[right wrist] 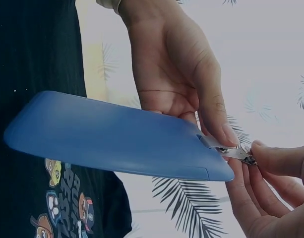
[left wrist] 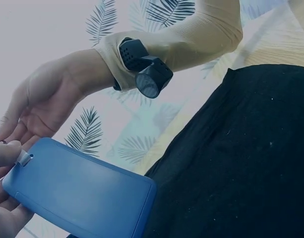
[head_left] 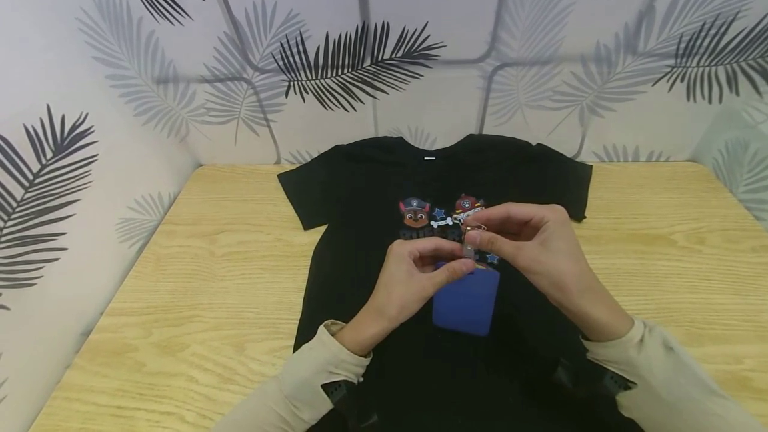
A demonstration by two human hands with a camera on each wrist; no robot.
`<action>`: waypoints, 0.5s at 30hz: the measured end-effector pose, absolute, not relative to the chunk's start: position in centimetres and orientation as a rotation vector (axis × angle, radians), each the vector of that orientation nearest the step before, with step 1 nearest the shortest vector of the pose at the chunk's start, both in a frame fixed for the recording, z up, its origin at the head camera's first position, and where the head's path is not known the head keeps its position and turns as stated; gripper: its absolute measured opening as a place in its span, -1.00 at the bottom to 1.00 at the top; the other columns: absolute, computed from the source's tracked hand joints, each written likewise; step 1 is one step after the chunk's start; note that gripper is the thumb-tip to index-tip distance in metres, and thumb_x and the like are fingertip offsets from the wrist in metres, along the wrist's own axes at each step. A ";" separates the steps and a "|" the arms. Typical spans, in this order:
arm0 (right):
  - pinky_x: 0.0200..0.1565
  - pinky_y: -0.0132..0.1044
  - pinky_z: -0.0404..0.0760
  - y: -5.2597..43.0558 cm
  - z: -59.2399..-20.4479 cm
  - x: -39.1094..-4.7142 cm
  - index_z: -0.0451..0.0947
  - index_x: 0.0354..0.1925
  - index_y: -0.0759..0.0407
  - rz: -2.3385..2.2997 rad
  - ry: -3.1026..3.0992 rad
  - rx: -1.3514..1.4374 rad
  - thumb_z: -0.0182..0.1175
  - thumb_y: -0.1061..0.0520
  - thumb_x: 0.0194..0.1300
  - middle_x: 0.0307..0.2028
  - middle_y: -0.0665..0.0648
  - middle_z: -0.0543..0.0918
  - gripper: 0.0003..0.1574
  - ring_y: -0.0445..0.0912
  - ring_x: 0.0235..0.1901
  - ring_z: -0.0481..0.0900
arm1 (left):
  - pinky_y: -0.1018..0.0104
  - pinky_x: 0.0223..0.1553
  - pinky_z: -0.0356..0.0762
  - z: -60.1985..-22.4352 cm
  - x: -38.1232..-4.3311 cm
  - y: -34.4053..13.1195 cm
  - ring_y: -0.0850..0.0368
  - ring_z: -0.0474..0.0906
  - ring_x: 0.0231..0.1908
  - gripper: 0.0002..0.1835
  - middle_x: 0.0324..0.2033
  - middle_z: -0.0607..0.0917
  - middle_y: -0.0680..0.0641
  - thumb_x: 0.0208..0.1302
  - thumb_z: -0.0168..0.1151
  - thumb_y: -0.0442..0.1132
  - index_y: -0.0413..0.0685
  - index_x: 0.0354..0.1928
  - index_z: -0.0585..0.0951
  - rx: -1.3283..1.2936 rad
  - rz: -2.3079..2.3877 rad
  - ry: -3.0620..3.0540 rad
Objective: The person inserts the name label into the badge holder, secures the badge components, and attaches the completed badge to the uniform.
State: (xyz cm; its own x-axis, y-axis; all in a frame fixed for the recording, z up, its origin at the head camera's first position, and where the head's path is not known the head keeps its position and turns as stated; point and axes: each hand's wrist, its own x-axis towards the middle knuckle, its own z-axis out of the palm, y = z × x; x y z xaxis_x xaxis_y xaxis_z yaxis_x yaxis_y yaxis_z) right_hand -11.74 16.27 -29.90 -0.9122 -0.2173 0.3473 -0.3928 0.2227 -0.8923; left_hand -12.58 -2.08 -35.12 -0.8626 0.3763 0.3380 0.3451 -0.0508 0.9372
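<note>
A blue badge holder hangs above a black T-shirt with cartoon dog prints. Through its slot runs a short clear strap with a metal clip at the end. My left hand pinches the strap close to the holder's top edge, thumb on top. Just beyond, my right hand holds the small metal clip between thumb and fingertips. In the left wrist view the holder's broad blue face is turned to the camera.
The T-shirt lies spread flat on a light wooden table, its collar toward the back. Behind the table stands a pale wall covering with dark leaf patterns. Each wrist wears a black strapped camera.
</note>
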 end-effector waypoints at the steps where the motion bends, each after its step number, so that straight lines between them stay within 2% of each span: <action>1: -0.25 -0.32 0.69 16.3 -29.9 -11.8 0.67 -0.20 0.40 1.771 -2.340 0.588 0.35 0.35 0.14 -0.30 0.03 0.74 -0.79 -0.14 -0.31 0.71 | 0.32 -0.21 0.66 -35.2 -12.6 -2.0 0.34 0.65 -0.32 -0.81 -0.26 0.74 -0.23 0.16 0.37 -0.39 -0.35 -0.19 0.69 0.801 2.107 2.146; 8: -0.24 -0.34 0.69 16.7 -29.6 -11.9 0.69 -0.19 0.36 1.690 -2.405 0.613 0.35 0.34 0.14 -0.29 -0.01 0.74 -0.79 -0.17 -0.29 0.71 | 0.35 -0.22 0.65 -35.6 -12.6 -1.8 0.35 0.64 -0.33 -0.81 -0.27 0.75 -0.21 0.16 0.37 -0.38 -0.34 -0.19 0.70 0.754 2.127 2.112; 15: -0.24 -0.35 0.69 16.6 -29.4 -12.1 0.70 -0.18 0.32 1.667 -2.432 0.603 0.36 0.31 0.15 -0.27 0.03 0.75 -0.79 -0.19 -0.28 0.71 | 0.43 -0.29 0.61 -36.1 -12.5 -1.5 0.35 0.62 -0.34 -0.80 -0.24 0.73 -0.26 0.17 0.34 -0.42 -0.39 -0.17 0.69 0.711 2.176 2.059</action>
State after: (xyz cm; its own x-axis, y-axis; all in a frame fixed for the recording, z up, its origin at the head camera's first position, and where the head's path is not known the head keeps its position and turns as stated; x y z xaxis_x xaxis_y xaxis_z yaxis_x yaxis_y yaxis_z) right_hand -12.06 16.60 -29.43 -0.9113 -0.2497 0.3274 -0.3954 0.3092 -0.8649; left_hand -12.55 -1.50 -36.06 -0.8914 0.3526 0.2847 0.2647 -0.1047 0.9586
